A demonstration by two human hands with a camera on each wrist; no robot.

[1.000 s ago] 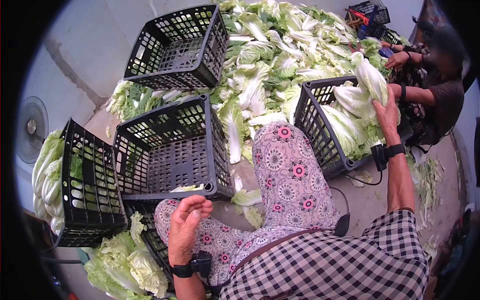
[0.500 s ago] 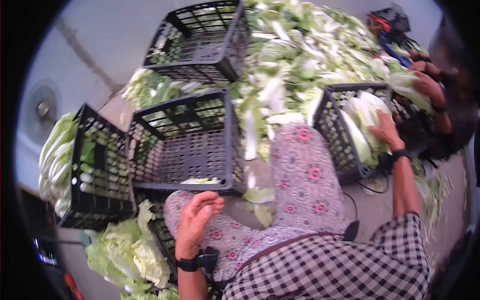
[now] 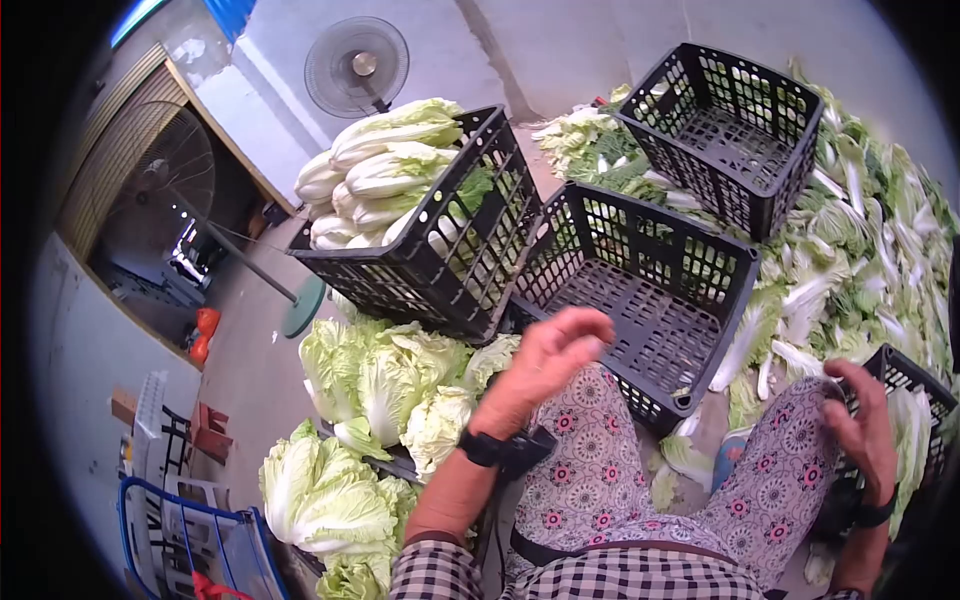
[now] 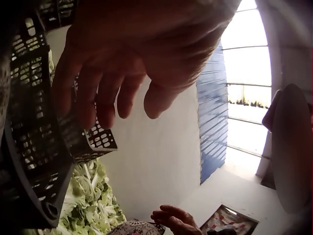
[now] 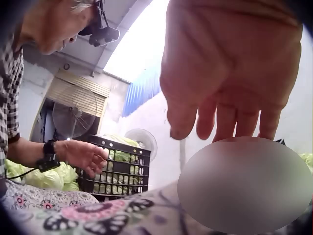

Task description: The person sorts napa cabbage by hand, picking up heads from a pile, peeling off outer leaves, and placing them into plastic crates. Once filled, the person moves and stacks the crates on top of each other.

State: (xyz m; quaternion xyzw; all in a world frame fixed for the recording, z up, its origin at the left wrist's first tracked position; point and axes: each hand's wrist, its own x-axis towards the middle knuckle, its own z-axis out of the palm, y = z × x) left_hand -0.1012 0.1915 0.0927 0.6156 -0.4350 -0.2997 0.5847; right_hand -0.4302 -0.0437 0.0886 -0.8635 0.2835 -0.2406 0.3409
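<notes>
In the head view the left hand [image 3: 545, 362] hovers above the left knee, fingers loosely bent, holding nothing. The right hand [image 3: 866, 430] is by the right knee, its fingers loosely bent around nothing, beside a black crate [image 3: 899, 372] with cabbage [image 3: 910, 440] in it. A black crate [image 3: 655, 235] with bare slatted floor stands in front of the left hand. Left of it, a tilted black crate [image 3: 470, 262] is packed with cabbages [image 3: 392, 165]. The left wrist view shows the left hand [image 4: 132, 58] with fingers hanging; the right wrist view shows the right hand [image 5: 230, 73] likewise.
Leafy cabbages [image 3: 385, 380] lie in a heap at the left. Another black crate [image 3: 740, 120] rests on a pile of loose leaves [image 3: 840, 260] at the back right. A fan [image 3: 358, 65] stands by the wall, a green round base [image 3: 303, 306] on the floor, and a blue-framed rack [image 3: 215, 535] at lower left.
The head view has swung left. The right hand has let go of the cabbage in the right crate and come back to the knee. The left hand stays empty.
</notes>
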